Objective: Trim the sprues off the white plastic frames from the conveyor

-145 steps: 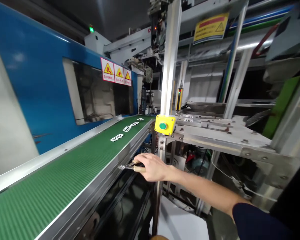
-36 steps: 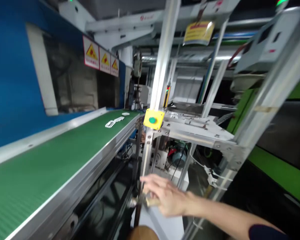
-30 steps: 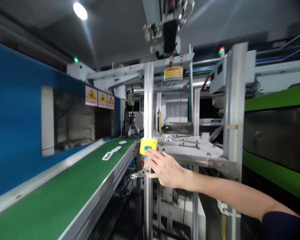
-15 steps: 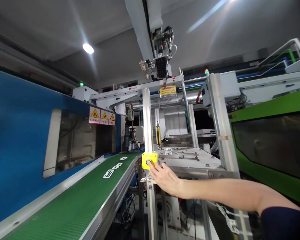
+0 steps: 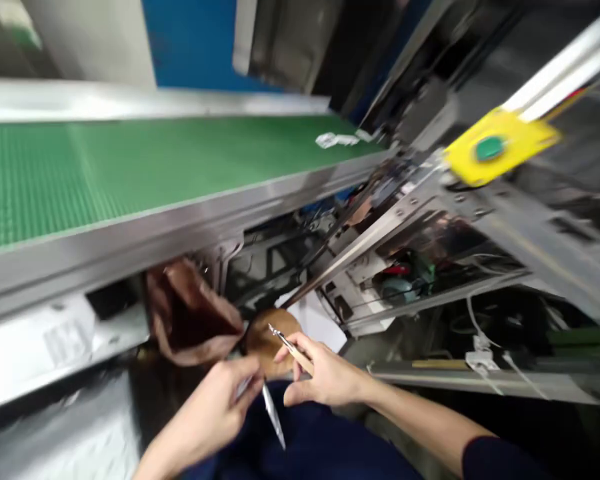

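My right hand (image 5: pixel 323 373) pinches a slim wooden-handled tool (image 5: pixel 295 353) with a pointed metal tip, low in the view. My left hand (image 5: pixel 205 400) lies just left of it, its fingers closed on a thin metal piece (image 5: pixel 243 387). A silver blade-like strip (image 5: pixel 273 413) hangs below, and blur hides whether it belongs to that piece. Behind both hands sit a rounded tan object (image 5: pixel 273 337) and an open brown leather pouch (image 5: pixel 193 313) with a dark inside.
A green conveyor belt (image 5: pixel 130 167) with a steel side rail runs across above my hands, carrying white plastic parts (image 5: pixel 335 140) at its far end. A yellow push-button box (image 5: pixel 490 150) sits upper right on a metal frame (image 5: pixel 530 220). Cables and machinery fill the space beneath.
The view has swung sharply downward and tilted. My right hand has come back from the yellow button box towards my body with the tool, and my left hand has entered the view.
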Available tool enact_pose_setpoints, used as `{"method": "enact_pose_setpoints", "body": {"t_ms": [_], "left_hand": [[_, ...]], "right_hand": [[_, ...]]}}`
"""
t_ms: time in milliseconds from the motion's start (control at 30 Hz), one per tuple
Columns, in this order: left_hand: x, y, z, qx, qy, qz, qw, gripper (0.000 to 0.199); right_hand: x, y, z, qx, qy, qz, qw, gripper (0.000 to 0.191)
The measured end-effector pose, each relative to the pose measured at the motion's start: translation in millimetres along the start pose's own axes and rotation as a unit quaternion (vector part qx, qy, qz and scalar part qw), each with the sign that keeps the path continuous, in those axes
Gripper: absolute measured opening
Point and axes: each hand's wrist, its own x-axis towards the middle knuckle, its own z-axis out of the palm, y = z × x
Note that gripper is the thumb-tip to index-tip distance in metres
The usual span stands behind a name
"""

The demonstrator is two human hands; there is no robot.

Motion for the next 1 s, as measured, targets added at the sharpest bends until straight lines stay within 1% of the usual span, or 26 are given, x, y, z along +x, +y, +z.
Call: {"method": "enact_pose_setpoints", "body": {"t_ms": [33, 67, 100, 167, 267, 367, 433, 500, 567, 633, 700, 800, 900, 1000], "left_hand": [[-3, -1, 2.1, -0.003, -0.005, -0.002, 1.000, 0.025], [-5, -2, 3.5, -0.002, -0.005, -0.007, 1.000, 0.024], [-6, -3, 4.7, -0.003, -0.002, -0.014, 1.000, 0.023], [-9, -4, 7.9, 0.004, 0.013, -0.026, 1.000, 0.022], [-14, -6, 15.1, 0.002, 0.034, -0.020, 0.999, 0.020], [-14, -9, 21.4, -0.020, 0.050, -0.016, 0.998, 0.019], [-12, -11, 24.0, -0.040, 0.053, -0.024, 0.998, 0.019], [-10, -13, 25.8, -0.063, 0.048, -0.030, 0.996, 0.020], [-9, -15, 27.7, -0.075, 0.046, -0.040, 0.995, 0.021], [-9, -17, 29.7, -0.081, 0.047, -0.046, 0.995, 0.022], [-10, -18, 31.6, -0.088, 0.046, -0.045, 0.994, 0.022], [-9, -16, 34.2, -0.090, 0.044, -0.040, 0.994, 0.022], [-8, -12, 36.5, -0.076, 0.044, -0.039, 0.995, 0.022], [-7, -9, 38.6, -0.062, 0.045, -0.038, 0.996, 0.021]], "right_hand": [[1, 8, 17, 0.055, -0.026, 0.006, 0.998, 0.066], [2, 15, 32, 0.099, -0.039, 0.012, 0.994, 0.069], [3, 20, 43, 0.136, -0.047, 0.019, 0.989, 0.070], [6, 28, 57, 0.185, -0.065, 0.032, 0.980, 0.067], [9, 36, 65, 0.209, -0.077, 0.027, 0.974, 0.064], [9, 42, 63, 0.205, -0.079, 0.008, 0.976, 0.062], [9, 44, 57, 0.179, -0.097, -0.003, 0.979, 0.059], [10, 45, 43, 0.126, -0.122, -0.020, 0.984, 0.059], [12, 44, 22, 0.046, -0.131, -0.047, 0.989, 0.056], [13, 41, -3, -0.062, -0.124, -0.080, 0.987, 0.048], [15, 37, -28, -0.186, -0.128, -0.115, 0.967, 0.039], [17, 32, -53, -0.331, -0.171, -0.161, 0.914, 0.034], [20, 26, -62, -0.404, -0.200, -0.200, 0.870, 0.035], [23, 20, -61, -0.439, -0.217, -0.228, 0.842, 0.032]]}}
